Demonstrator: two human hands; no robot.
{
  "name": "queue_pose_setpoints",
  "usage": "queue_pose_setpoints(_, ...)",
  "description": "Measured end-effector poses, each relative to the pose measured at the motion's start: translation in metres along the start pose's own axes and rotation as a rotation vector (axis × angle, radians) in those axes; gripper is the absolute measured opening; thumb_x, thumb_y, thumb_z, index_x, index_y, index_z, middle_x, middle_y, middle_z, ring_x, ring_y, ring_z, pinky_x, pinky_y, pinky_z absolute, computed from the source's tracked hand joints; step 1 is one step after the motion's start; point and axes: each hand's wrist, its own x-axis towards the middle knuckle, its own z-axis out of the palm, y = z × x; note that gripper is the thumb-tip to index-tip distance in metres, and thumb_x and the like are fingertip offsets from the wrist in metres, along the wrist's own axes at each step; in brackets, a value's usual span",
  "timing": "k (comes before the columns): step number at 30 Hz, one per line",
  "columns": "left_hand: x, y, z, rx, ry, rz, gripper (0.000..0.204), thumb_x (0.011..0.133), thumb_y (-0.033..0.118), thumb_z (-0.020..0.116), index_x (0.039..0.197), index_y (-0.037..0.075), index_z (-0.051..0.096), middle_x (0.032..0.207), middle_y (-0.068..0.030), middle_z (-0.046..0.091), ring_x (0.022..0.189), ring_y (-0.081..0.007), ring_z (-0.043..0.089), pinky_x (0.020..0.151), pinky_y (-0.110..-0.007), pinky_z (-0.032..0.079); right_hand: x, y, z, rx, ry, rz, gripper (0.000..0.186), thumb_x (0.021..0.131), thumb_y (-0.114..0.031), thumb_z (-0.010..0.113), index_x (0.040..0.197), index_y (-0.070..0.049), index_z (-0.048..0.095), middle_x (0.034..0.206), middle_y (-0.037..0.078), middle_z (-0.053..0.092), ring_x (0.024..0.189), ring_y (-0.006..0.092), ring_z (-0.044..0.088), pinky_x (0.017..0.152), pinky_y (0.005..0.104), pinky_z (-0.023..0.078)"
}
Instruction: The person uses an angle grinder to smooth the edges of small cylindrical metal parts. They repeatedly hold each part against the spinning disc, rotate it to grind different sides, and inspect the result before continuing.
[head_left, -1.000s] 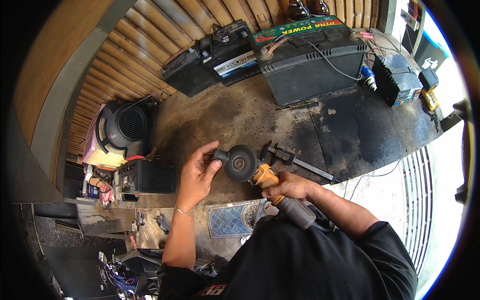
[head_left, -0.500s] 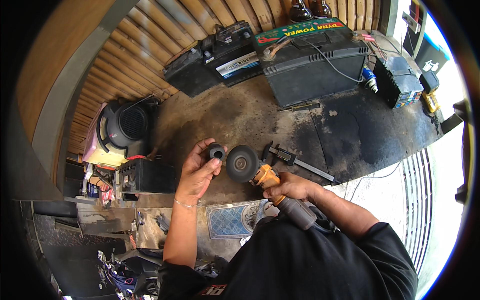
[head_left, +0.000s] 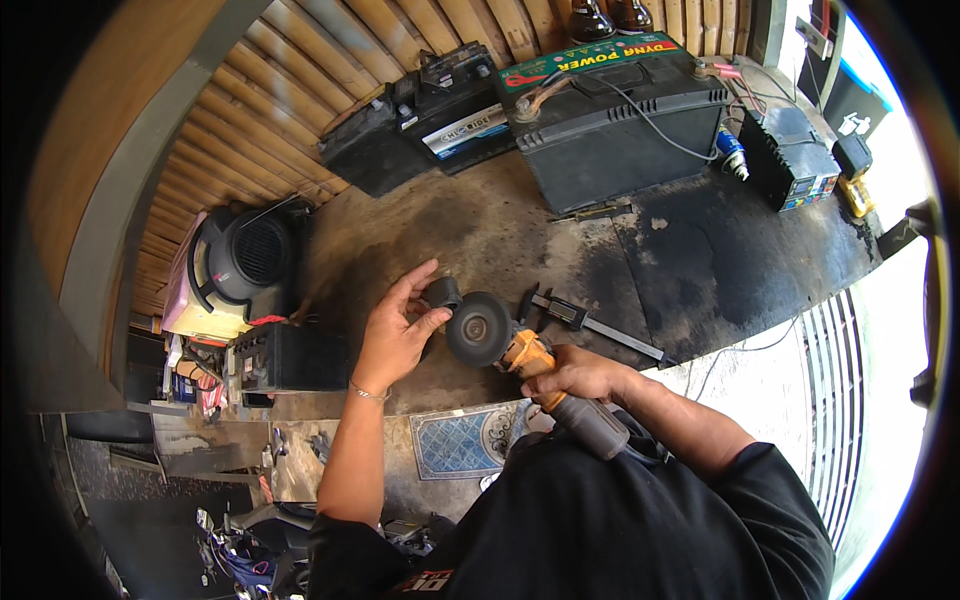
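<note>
Between the thumb and fingers of my left hand [head_left: 392,338] is a short, dark, hollow cylinder [head_left: 443,291]. My right hand [head_left: 578,374] is wrapped round the body of a yellow and dark grey angle grinder [head_left: 528,354]. Its round dark disc [head_left: 480,331] faces up, close beside the cylinder; whether the two touch I cannot tell. On the bench just beyond the grinder lies a digital caliper [head_left: 585,322].
The stained wooden bench [head_left: 400,230] carries a big black battery [head_left: 620,150], another dark battery [head_left: 465,130] and a small black box [head_left: 792,160] at the back. A round black-grilled device [head_left: 250,250] stands left, near a dark box [head_left: 290,358]. A motorcycle [head_left: 260,545] is below left.
My left hand has turned the cylinder, so its open end no longer faces up at me, and its fingers are straighter. The grinder has shifted slightly left.
</note>
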Motion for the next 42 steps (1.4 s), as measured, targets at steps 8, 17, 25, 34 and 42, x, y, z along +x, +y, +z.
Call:
queue_pose_setpoints(8,0.016,0.021,0.005,0.460,-0.092,0.189,0.046,0.087,0.006,0.082,0.131,0.011,0.069,0.127,-0.0096,0.069,0.109,-0.0283,0.069,0.090,-0.039,0.059,-0.002,-0.003,0.001,0.038,-0.033,-0.021,0.064,0.086,-0.037,0.088,0.130,0.004,0.065,0.115,0.011,0.074,0.107,0.0195,0.067,0.095,0.0337,0.053)
queue_pose_setpoints(17,0.020,0.024,0.006,0.648,-0.136,0.215,0.045,0.082,0.008,0.085,0.124,0.008,0.071,0.113,-0.0113,0.070,0.103,-0.0295,0.071,0.090,-0.041,0.057,-0.003,-0.005,0.000,0.043,-0.031,0.031,0.070,0.086,-0.037,0.088,0.135,0.005,0.061,0.122,0.013,0.072,0.113,0.0214,0.066,0.099,0.0344,0.052)
queue_pose_setpoints(25,0.016,0.028,0.002,0.716,-0.127,0.161,0.048,0.080,0.015,0.088,0.124,0.004,0.072,0.102,-0.0118,0.069,0.089,-0.0285,0.069,0.083,-0.039,0.057,-0.007,-0.012,0.001,0.040,-0.004,0.039,0.082,0.083,-0.041,0.090,0.138,0.008,0.056,0.124,0.016,0.070,0.115,0.0232,0.066,0.101,0.0353,0.052)
queue_pose_setpoints(34,0.011,0.027,-0.001,0.588,-0.101,-0.021,0.046,0.085,0.022,0.086,0.124,0.003,0.072,0.105,-0.0127,0.068,0.091,-0.0282,0.071,0.084,-0.040,0.056,-0.001,-0.005,-0.001,0.039,-0.016,0.051,0.076,0.083,-0.039,0.090,0.136,0.006,0.059,0.120,0.013,0.071,0.111,0.0212,0.067,0.097,0.0349,0.054)
queue_pose_setpoints(42,0.015,0.031,-0.003,0.649,-0.144,0.022,0.045,0.085,0.020,0.085,0.125,0.003,0.071,0.108,-0.0138,0.067,0.101,-0.0348,0.069,0.090,-0.043,0.054,0.000,-0.003,-0.001,0.024,0.001,0.068,0.079,0.082,-0.041,0.090,0.137,0.007,0.059,0.121,0.014,0.071,0.112,0.0218,0.067,0.098,0.0353,0.054)
